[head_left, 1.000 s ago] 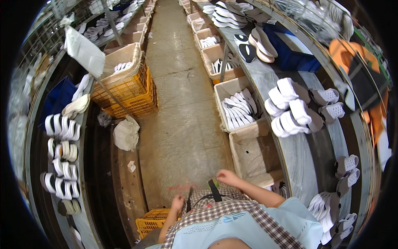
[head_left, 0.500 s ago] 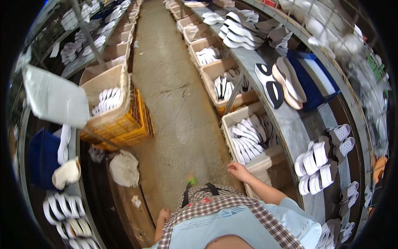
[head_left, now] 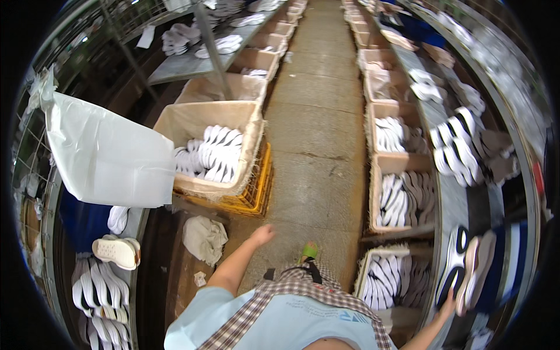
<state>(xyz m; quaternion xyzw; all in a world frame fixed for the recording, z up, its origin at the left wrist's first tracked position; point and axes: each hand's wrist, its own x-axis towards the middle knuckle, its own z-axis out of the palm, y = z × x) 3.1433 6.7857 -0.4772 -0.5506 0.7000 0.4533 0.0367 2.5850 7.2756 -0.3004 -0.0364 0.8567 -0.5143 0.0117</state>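
Head view first, biggest things down to smallest. I see the concrete aisle floor [head_left: 318, 146] running from the middle up to 12 o'clock, with a long metal bench [head_left: 466, 204] along the 3 o'clock side and a shelf [head_left: 186, 64] at 11 o'clock. At 9 o'clock hangs a large white plastic bag [head_left: 105, 154]. Just right of it, near 10 o'clock, sits a sack-lined bin [head_left: 201, 119] of white soles [head_left: 211, 154] resting on a yellow crate [head_left: 256, 195]. On the 3 o'clock side stand cardboard boxes [head_left: 399, 166] holding more soles in rows. A crumpled cloth [head_left: 204, 238] lies on the floor at 7 o'clock.

My left hand [head_left: 262, 234] hangs over the bare floor just below centre, fingers loosely curled and grasping nothing, near the crate and the cloth but touching neither. My right hand [head_left: 448, 306] reaches out at 5 o'clock; its fingertips meet a pair of shoe soles [head_left: 469, 274] lying on the bench edge. Whether it grips them I cannot tell, as the hand is small and partly hidden.
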